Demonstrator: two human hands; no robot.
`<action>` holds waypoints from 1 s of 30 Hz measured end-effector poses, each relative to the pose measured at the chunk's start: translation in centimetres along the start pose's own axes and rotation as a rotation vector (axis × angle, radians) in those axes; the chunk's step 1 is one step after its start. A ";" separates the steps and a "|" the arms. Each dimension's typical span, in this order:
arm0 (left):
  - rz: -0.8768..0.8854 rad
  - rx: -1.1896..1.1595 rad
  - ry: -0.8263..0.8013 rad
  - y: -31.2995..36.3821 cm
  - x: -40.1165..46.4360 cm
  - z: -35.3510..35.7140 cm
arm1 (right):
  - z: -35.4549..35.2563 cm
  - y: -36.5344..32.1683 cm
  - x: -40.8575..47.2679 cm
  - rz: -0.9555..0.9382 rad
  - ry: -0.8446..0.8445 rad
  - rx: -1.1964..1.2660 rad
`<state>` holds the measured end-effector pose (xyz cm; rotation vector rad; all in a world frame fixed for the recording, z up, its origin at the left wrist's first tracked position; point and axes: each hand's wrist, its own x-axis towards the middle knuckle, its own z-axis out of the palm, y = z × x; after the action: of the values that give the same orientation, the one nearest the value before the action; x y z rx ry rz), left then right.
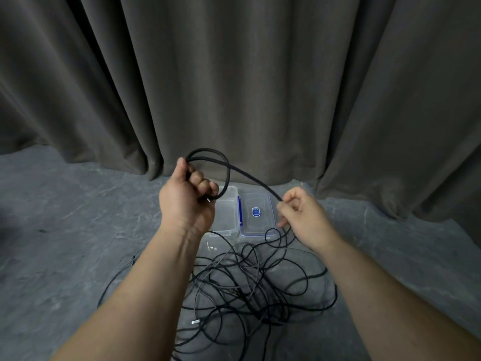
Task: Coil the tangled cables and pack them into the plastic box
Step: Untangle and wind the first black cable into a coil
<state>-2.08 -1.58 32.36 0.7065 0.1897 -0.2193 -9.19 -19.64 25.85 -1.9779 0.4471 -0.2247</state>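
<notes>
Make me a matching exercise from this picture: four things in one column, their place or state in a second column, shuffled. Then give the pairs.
Things:
1. left hand
2. right hand
3. plastic box
4. lid

States:
A. lies flat on the floor, with a blue label
B. pinches the cable leading down to the tangle
C. grips a small raised loop of cable
D. stands open on the floor, partly hidden behind a hand

Pairs: 1-C, 2-B, 3-D, 4-A
</notes>
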 end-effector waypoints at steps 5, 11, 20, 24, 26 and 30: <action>-0.006 0.082 -0.098 -1.3 0.4 -0.4 | -0.5 -1.3 -0.2 -0.236 0.368 -0.435; 0.159 0.557 -0.267 -3.3 -0.4 -0.4 | -0.5 -4.0 -1.6 -0.294 -0.297 -0.918; 0.034 0.786 -0.404 -5.3 -1.1 -1.4 | -0.6 -6.5 -3.0 -0.468 -0.228 -0.232; -0.016 0.739 -0.409 -5.2 -1.2 -1.3 | -1.0 -5.3 -1.9 -0.488 0.037 -0.090; -0.063 0.712 -0.430 -5.1 -1.5 -1.0 | -1.2 -5.1 -1.7 -0.402 0.122 -0.071; -0.118 0.677 -0.436 -5.1 -1.7 -0.8 | -1.2 -4.6 -1.4 -0.223 0.072 0.049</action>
<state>-5.11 -4.64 28.98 1.2976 -0.2781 -0.5566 -9.89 -18.27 30.57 -1.9749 0.2637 -0.4444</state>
